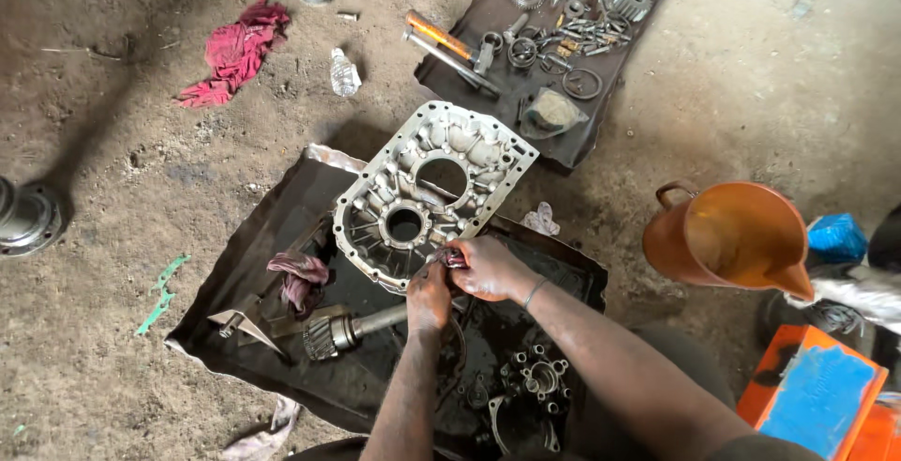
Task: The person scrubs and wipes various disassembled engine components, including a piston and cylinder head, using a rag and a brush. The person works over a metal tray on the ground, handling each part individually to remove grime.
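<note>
1. Housing (427, 193), cast aluminium, lying tilted on dark oily tray (253, 264), near edge resting toward both hands.
2. Left hand (428, 294) and right hand (488, 268) pinching together on small red rag (451, 256) at housing's lower rim (fingers closed on cloth).
3. Geared shaft (347, 330) lying just left of left hand.
4. Orange jug (737, 236) standing well apart, right.

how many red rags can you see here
3: one red rag lies on the dirt at upper left, one dark red rag on the black tray, one small rag pinched between both hands; others may be hidden.
</note>
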